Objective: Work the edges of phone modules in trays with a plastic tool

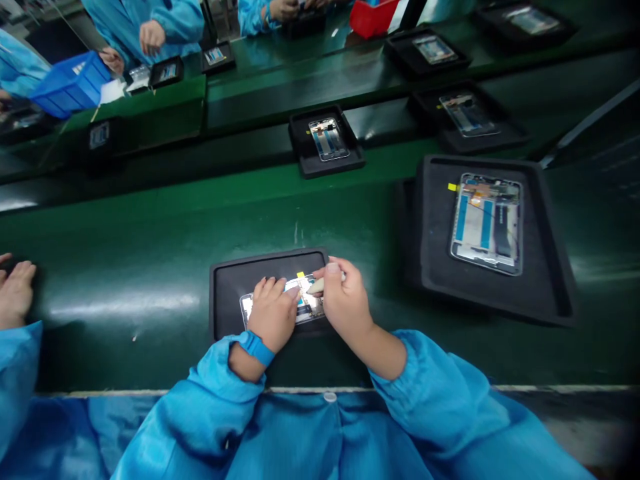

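Head view: inside tray [233, 283], opened phone [315, 307] pressed by flat left hand [275, 310]; tool [317, 287] gripped by right hand [347, 298]; work judged unfinished.

Two hands of the person show, one left hand [273, 307] and one right hand [346, 299], plus one pale pointed tool [318, 286] and one blue wristband [257, 348] on the left wrist. At least nine phone-like units are countable: one worked unit [316, 307] at the hands, one large unit [487, 223] at right, one middle unit [329, 140], three toward the upper right and three toward the upper left. At least nine black trays [235, 283] hold them, one apiece. Bins number two: one blue bin [73, 87], one red bin [371, 19]. Parts of at least four co-workers [145, 33] appear.
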A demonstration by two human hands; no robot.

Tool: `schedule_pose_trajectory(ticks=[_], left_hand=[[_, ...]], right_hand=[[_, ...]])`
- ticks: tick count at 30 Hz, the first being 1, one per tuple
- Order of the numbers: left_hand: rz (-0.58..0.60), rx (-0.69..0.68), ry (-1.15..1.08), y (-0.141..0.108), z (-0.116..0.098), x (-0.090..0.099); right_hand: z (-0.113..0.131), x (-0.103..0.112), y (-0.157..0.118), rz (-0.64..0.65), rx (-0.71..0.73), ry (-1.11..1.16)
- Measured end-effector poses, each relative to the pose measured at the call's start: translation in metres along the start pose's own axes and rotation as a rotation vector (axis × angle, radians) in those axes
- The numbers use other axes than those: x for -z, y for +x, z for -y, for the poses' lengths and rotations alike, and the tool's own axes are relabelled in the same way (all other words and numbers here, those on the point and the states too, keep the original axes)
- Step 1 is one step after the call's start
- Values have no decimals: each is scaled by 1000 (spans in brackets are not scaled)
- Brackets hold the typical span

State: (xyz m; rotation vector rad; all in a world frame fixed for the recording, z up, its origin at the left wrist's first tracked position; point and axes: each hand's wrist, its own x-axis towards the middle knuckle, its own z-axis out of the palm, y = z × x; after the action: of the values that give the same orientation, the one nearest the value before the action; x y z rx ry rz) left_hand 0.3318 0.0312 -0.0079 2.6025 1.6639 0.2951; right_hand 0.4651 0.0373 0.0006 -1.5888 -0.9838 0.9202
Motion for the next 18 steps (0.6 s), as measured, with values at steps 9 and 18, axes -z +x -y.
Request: schedule_pose_trajectory(ticks=[9, 18], left_hand=[[-25, -12, 23, 1, -5, -2], [-13, 3, -21, 1, -5, 0]], right_hand=[[-6, -4, 0, 26, 218, -177], [2, -4, 2, 131, 398, -272]])
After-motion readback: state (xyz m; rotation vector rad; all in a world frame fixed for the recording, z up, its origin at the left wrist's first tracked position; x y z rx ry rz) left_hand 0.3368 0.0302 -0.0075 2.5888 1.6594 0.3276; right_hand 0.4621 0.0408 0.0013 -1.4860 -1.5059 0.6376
